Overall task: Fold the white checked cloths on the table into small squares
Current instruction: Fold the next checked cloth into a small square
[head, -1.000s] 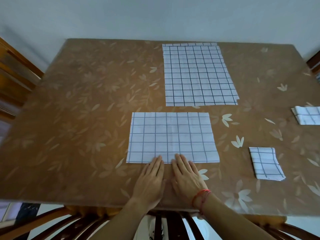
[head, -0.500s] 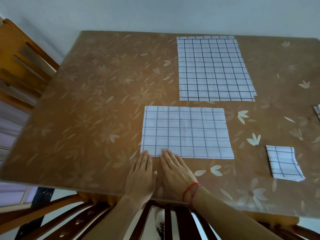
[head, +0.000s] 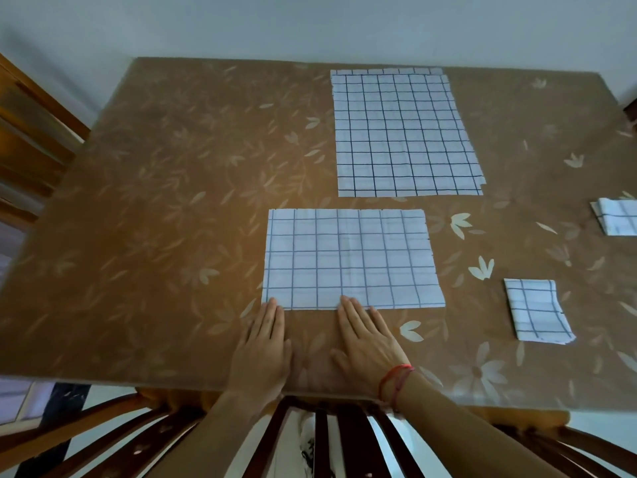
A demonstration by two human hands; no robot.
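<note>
Having slid apart, the left hand [head: 262, 350] lies flat at the near-left corner and the right hand [head: 368, 343] flat at mid-edge of the half-folded cloth [head: 348, 260], stretched crosswise just ahead on the table [head: 172, 236].

The folded cloth [head: 617, 217] by the surface's [head: 172, 201] right edge is cut off by the picture's border; its full shape cannot be told. The surface's near right corner lies out of view. Fingertips of the left hand [head: 263, 346] and right hand [head: 367, 343] cover short stretches of the half-folded cloth's [head: 348, 257] near edge. How many layers make up the flat pile [head: 403, 132] at the far edge cannot be told. The chair [head: 31, 132] past the left edge shows only in part.
</note>
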